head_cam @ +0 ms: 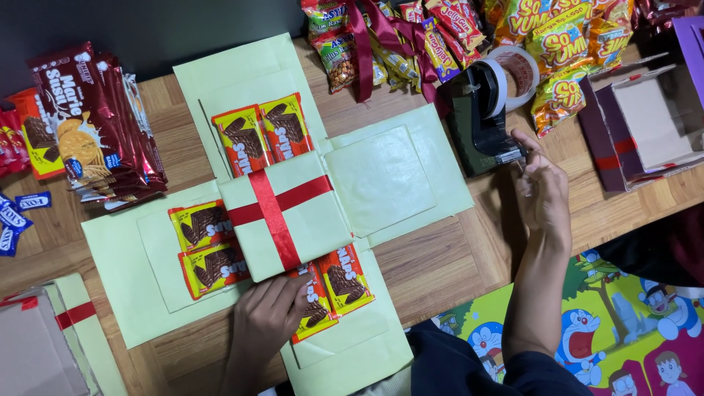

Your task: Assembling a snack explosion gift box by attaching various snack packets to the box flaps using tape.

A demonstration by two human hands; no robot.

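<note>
Left hand (268,314) presses flat on yellow-red wafer packets (330,290) below the pale green ribboned box (286,216) mid-table, three flaps filled, the fourth bare, while right hand (541,187) pinches tape at the black dispenser (480,117).

You are looking down at the ribboned box lid (286,216) sitting in the middle of the unfolded box sheet (381,180). Wafer packets are lying behind (262,136), left of (209,249) and in front of (330,286) the lid. The tape dispenser (480,114) is standing well right of it, the biscuit packs (92,125) far left.
</note>
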